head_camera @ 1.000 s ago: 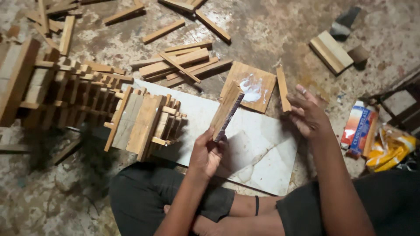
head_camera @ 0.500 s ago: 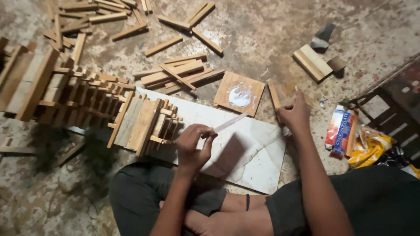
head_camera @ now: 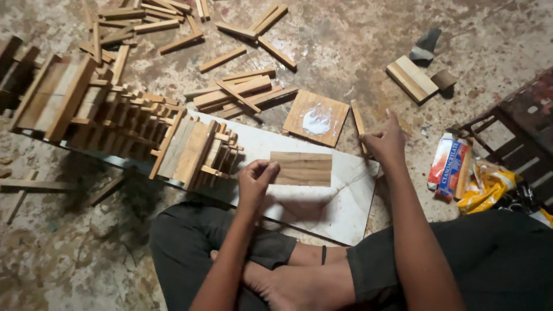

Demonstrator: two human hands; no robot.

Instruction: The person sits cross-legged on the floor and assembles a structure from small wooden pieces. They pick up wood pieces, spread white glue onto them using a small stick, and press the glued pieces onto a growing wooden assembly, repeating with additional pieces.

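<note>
My left hand (head_camera: pixel 255 178) pinches the left end of a flat rectangular wooden piece (head_camera: pixel 302 168), held level above the white board (head_camera: pixel 340 204) that lies in front of my crossed legs. My right hand (head_camera: pixel 385 140) rests at the board's far right corner, with its fingers on a thin wooden stick (head_camera: pixel 359 122). Just beyond lies a square wooden tile (head_camera: pixel 317 117) with a blob of white glue on it.
A long assembled structure of wooden slats (head_camera: pixel 121 124) runs from the left onto the board. Loose wooden strips (head_camera: pixel 236 91) litter the rough floor ahead. A small block (head_camera: pixel 412 78) lies at the far right. A carton (head_camera: pixel 449 167), a yellow wrapper (head_camera: pixel 487 187) and a dark frame (head_camera: pixel 512 132) sit to my right.
My left hand turned the wooden piece from a tilted, edge-on pose to flat and level over the board. My right hand shifted onto the thin stick by the glue tile.
</note>
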